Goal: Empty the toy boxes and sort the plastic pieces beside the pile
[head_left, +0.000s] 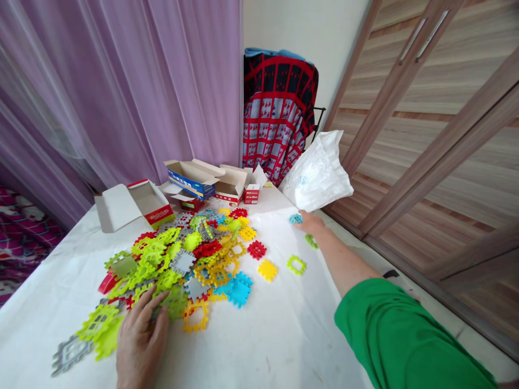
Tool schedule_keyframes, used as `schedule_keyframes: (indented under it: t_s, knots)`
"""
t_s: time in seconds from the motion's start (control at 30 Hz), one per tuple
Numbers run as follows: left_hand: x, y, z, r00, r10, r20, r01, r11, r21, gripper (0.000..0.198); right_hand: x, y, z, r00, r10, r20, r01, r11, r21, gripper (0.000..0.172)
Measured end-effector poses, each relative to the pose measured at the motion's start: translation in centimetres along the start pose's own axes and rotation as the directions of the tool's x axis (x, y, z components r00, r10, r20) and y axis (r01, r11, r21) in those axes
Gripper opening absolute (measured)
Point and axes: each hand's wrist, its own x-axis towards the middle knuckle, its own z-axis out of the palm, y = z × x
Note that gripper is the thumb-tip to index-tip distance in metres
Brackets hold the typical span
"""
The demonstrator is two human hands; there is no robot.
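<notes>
A heap of flat plastic interlocking tiles (182, 259) in green, yellow, red, grey and blue covers the middle of a table under a white cloth (263, 335). My left hand (140, 337) lies flat on the near edge of the heap, fingers stretched out over green and grey tiles. My right hand (310, 222), arm in a green sleeve, reaches to the far right table edge, gripping a crumpled white plastic bag (318, 175) lifted above the table. A small blue tile (295, 219) and a green tile (311, 241) lie right beside that hand.
Open cardboard boxes stand at the table's back: a red and white one (133, 205), a blue one (192, 178), smaller red ones (239, 189). Loose tiles lie apart: red (257, 249), yellow (267, 269), green (296, 265). Purple curtains, a red patterned cloth on a chair (278, 113), wooden doors right.
</notes>
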Motion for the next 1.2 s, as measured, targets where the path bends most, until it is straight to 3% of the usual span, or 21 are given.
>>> schedule_keyframes:
  t_s: [0.2, 0.3, 0.4, 0.47, 0.53, 0.67, 0.83, 1.03, 1.2]
  knots:
    - [0.1, 0.3, -0.2, 1.0, 0.001, 0.007, -0.001, 1.0, 0.017, 0.033, 0.4, 0.3, 0.7, 1.0, 0.019, 0.019, -0.019, 1.0, -0.001, 0.054]
    - [0.2, 0.4, -0.3, 1.0, -0.002, 0.012, 0.001, 1.0, 0.018, 0.034, -0.8, -0.8, 0.2, 0.997, 0.007, -0.077, -0.008, 1.0, -0.008, 0.051]
    - [0.2, 0.4, -0.3, 1.0, -0.007, 0.019, 0.006, 1.0, 0.019, 0.035, -3.6, -3.4, -0.2, 0.974, -0.172, -0.15, 0.18, 0.982, 0.047, 0.041]
    - [0.2, 0.4, -0.3, 1.0, -0.012, 0.024, 0.011, 1.0, 0.016, 0.036, -6.1, -5.5, 0.0, 0.943, -0.319, -0.095, 0.329, 0.935, 0.128, 0.04]
    - [0.2, 0.4, -0.2, 1.0, -0.018, 0.025, 0.018, 1.0, 0.017, 0.037, -8.6, -7.6, 0.4, 0.92, -0.39, -0.043, 0.391, 0.905, 0.166, 0.051]
    - [0.2, 0.5, -0.1, 0.999, -0.036, 0.023, 0.036, 0.999, 0.022, 0.037, -12.1, -10.7, 1.3, 0.935, -0.355, -0.023, 0.355, 0.93, 0.09, 0.076]
    - [0.1, 0.6, 0.1, 0.999, -0.05, 0.019, 0.05, 0.999, 0.008, 0.035, -13.3, -12.5, 1.9, 0.957, -0.289, -0.038, 0.29, 0.957, 0.021, 0.063]
    - [0.1, 0.7, 0.1, 0.997, -0.076, 0.012, 0.076, 0.997, -0.004, 0.033, -11.9, -10.9, 1.7, 0.96, -0.28, -0.007, 0.28, 0.96, 0.007, 0.058]
    - [0.2, 0.9, 0.0, 0.996, -0.087, 0.031, 0.087, 0.996, -0.007, 0.032, -9.0, -6.3, 0.8, 0.995, -0.09, -0.048, 0.09, 0.996, 0.001, 0.063]
